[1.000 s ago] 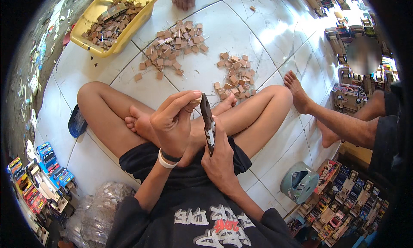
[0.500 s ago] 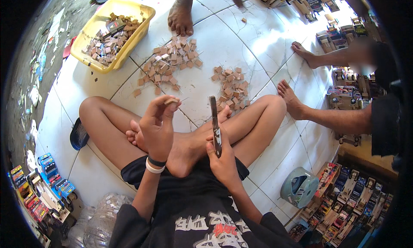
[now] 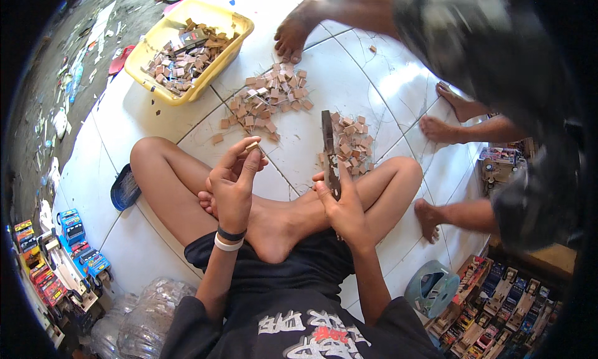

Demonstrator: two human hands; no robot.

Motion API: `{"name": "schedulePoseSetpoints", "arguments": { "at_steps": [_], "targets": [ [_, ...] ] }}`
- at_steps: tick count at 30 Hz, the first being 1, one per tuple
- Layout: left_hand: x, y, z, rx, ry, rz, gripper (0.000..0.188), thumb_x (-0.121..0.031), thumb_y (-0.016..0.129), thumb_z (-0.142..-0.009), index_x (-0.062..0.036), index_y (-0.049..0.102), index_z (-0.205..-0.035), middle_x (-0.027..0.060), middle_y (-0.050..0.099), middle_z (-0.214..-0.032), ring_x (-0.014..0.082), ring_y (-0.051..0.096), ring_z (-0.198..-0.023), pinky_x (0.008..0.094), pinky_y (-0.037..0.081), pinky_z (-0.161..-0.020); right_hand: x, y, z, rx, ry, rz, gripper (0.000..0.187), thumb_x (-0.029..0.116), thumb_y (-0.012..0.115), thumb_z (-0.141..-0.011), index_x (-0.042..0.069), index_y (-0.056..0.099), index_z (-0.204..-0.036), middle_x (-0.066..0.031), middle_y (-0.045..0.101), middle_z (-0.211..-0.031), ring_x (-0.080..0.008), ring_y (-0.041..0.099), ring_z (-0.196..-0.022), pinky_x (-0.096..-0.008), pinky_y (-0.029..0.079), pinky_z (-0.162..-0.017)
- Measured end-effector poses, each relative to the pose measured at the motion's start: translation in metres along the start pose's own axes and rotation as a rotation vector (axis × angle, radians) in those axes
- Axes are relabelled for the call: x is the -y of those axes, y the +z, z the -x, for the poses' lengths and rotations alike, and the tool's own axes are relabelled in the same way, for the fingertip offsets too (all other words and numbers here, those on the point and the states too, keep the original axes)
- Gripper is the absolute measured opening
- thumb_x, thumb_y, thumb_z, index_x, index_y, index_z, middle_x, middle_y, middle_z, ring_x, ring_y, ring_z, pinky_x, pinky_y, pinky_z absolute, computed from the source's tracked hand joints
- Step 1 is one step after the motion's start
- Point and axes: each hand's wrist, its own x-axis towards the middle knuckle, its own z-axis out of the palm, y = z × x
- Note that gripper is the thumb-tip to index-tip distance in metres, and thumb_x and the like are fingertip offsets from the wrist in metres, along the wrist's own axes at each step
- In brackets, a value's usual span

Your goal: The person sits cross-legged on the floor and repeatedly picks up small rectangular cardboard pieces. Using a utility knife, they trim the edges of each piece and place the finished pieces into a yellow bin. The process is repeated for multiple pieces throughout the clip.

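My left hand pinches a small wooden block between thumb and fingertips, raised above my crossed legs. In my right hand is a long, dark, flat blade-like tool, held upright with its worn lower part in my grip. Block and tool are apart from each other. Beyond my hands, two heaps of small wooden blocks lie on the tiles: a larger heap ahead and a smaller heap behind the tool. Thin pale pins or sticks show among the blocks.
A yellow tub of wooden pieces stands at far left. Toy trucks line the left, with more toy trucks at lower right. A round teal container sits near my right knee. Other people's feet stand close to the heaps.
Someone's dark-trousered legs have swung into view at right. My view has shifted, and both hands appear slightly farther right. The block and tool stay in my hands.
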Motion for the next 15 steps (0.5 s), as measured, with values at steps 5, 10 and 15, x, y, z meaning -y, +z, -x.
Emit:
{"name": "schedulePoseSetpoints", "arguments": {
  "at_steps": [5, 10, 15],
  "targets": [
    [0.009, -0.012, -0.006, -0.026, -0.015, -0.022, 0.027, -0.01, 0.067, -0.106, -0.0016, 0.071, -0.131, 0.0035, 0.072, -0.1, 0.0121, 0.07, -0.089, 0.0277, 0.059, -0.083, 0.016, 0.012, -0.011, 0.11, -0.024, -0.03, 0.061, 0.007, 0.064, -0.106, 0.001, 0.036, -0.16, -0.0069, 0.065, -0.107, -0.0136, 0.06, -0.091, -0.0288, 0.05, -0.088],
    [0.032, -0.029, -0.014, -0.06, -0.008, -0.189, 0.024, -0.008, 0.069, -0.102, -0.0028, 0.074, -0.125, 0.0034, 0.073, -0.094, 0.0116, 0.07, -0.085, 0.028, 0.058, -0.08, 0.031, -0.001, -0.051, 0.075, 0.008, -0.029, 0.058, 0.02, 0.064, -0.108, 0.0, 0.041, -0.157, -0.0077, 0.066, -0.111, -0.0176, 0.063, -0.094, -0.0339, 0.051, -0.091],
    [0.052, -0.033, -0.02, -0.022, 0.07, -0.429, 0.023, -0.007, 0.071, -0.1, -0.0019, 0.075, -0.122, 0.0069, 0.077, -0.095, 0.0128, 0.073, -0.082, 0.0286, 0.059, -0.078, 0.016, -0.051, -0.172, -0.162, -0.023, 0.13, 0.045, 0.023, 0.069, -0.103, 0.001, 0.058, -0.141, -0.0023, 0.064, -0.096, -0.0102, 0.058, -0.079, -0.0271, 0.05, -0.068]
  ]
}}
